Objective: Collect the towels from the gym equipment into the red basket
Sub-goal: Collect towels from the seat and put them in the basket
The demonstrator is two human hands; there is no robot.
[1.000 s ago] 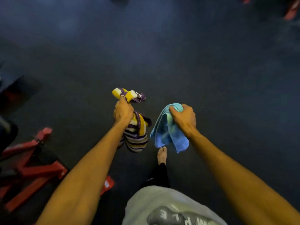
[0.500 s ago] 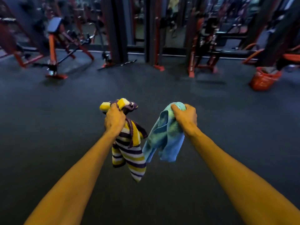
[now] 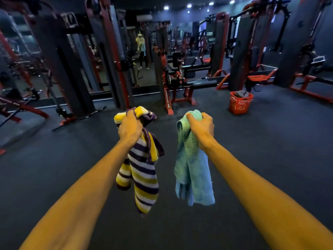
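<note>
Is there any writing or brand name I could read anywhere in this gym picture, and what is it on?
Red machine leg: white lettering running down it, too blurred to read.
Sign on a far machine: pale marks, too small to read.
Red basket, striped towel, green towel: no text visible.

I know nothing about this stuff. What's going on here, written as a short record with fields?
place: gym floor with weight machines behind
left hand: closed on a striped towel, yellow, purple and white, hanging down
right hand: closed on a blue-green towel, hanging down
red basket: on the floor ahead, to the right, with something dark already in it
towels in basket yet: neither of the two held
</note>
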